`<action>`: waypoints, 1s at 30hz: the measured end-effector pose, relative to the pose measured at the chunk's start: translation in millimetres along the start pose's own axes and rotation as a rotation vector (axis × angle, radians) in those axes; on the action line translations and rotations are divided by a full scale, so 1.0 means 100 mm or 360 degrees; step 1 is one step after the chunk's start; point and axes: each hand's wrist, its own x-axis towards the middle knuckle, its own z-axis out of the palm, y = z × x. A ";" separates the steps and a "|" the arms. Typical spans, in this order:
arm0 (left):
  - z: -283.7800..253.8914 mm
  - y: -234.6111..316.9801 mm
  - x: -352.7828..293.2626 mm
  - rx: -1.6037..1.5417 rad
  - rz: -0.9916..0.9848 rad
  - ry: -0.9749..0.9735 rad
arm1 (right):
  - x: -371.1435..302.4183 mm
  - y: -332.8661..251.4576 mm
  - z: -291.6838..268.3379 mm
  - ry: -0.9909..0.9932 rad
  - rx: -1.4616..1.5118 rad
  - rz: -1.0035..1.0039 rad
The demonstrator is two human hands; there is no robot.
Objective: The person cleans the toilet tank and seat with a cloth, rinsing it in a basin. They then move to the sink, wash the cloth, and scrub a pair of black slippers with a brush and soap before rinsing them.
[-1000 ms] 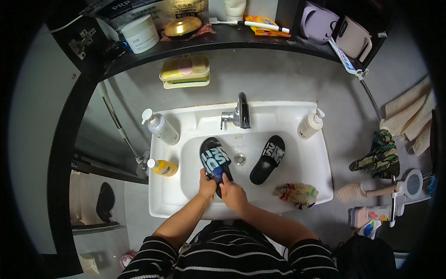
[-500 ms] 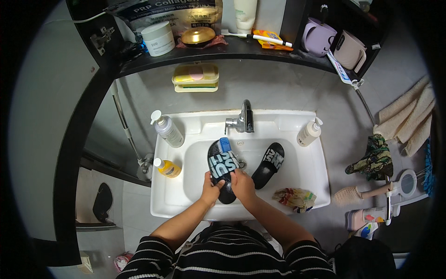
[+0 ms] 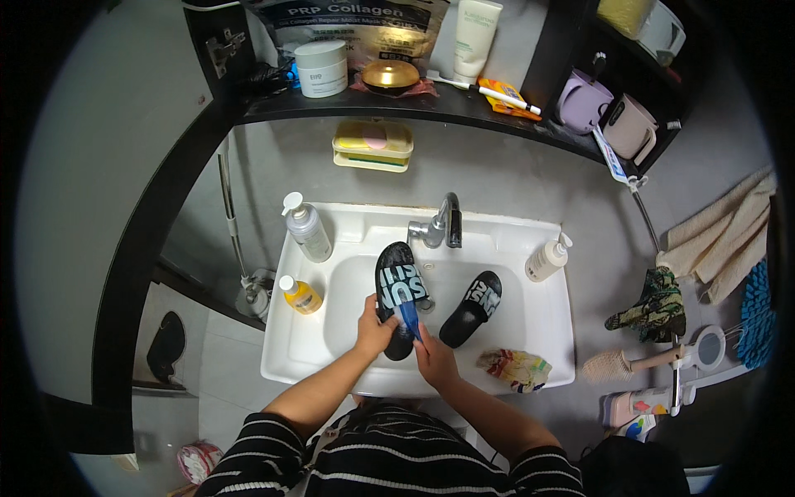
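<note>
My left hand grips the left edge of a black slide slipper with pale lettering on its strap, holding it toe-away over the sink. Closed round the end of a blue brush is my right hand. The brush lies against the slipper's footbed on the heel side of the strap, and whitish foam shows beside it. A matching black slipper rests in the basin to the right, wet-looking and touched by neither hand.
The white sink has a chrome faucet at its back. A pump bottle and a yellow bottle stand left, another pump bottle right. A crumpled patterned cloth lies on the front right rim. A black shelf spans above.
The blue brush has come back from beyond the strap's toe side to the heel side, drawn toward me by my right hand. My left hand keeps its hold on the slipper. The view has shifted slightly.
</note>
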 end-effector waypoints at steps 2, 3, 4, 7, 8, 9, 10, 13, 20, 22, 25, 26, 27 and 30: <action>-0.09 0.14 0.02 0.0170 -0.0024 0.0035 | -0.10 0.14 -0.14 -0.0117 -0.0178 0.0009; -0.17 0.23 0.04 0.0358 -0.0092 0.0024 | -0.12 0.21 -0.23 -0.0171 -0.0261 0.0013; -0.25 0.21 0.08 0.0517 -0.0078 0.0095 | -0.12 0.20 -0.34 -0.0231 -0.0356 0.0018; -0.36 0.26 0.09 0.0769 -0.0073 0.0151 | -0.13 0.00 -0.57 -0.0342 -0.0367 -0.0003; -0.36 0.25 0.08 0.0819 -0.0062 0.0157 | -0.09 -0.06 -0.57 -0.0317 -0.0376 -0.0101; -0.35 0.25 0.07 0.0870 -0.0050 0.0165 | -0.03 -0.15 -0.55 -0.0374 -0.0450 -0.0091; -0.33 0.25 0.07 0.0919 -0.0035 0.0167 | 0.05 -0.24 -0.52 -0.0428 -0.0528 -0.0077; -0.26 0.30 0.02 0.1078 0.0156 0.0092 | 0.28 -0.23 -0.41 -0.0462 -0.0734 0.0011; -0.37 0.09 0.06 0.1275 0.0261 0.0005 | 0.31 -0.22 -0.40 -0.0739 -0.0995 -0.0163; -0.39 0.14 0.01 0.1294 0.0328 -0.0074 | 0.45 -0.14 -0.49 -0.0583 -0.0790 0.0090; -0.40 -0.03 0.01 0.1371 0.0380 -0.0160 | 0.30 -0.12 -0.36 -0.0691 -0.0976 -0.0117; -0.40 -0.11 0.04 0.1403 0.0392 -0.0179 | 0.18 -0.18 -0.34 -0.0767 -0.0943 -0.0266; -0.41 -0.06 0.03 0.1366 0.0418 -0.0188 | 0.20 -0.28 -0.38 -0.0796 -0.0855 -0.0147; -0.43 0.11 -0.03 0.1294 0.0516 -0.0211 | 0.38 -0.06 -0.52 -0.0576 -0.0800 0.0266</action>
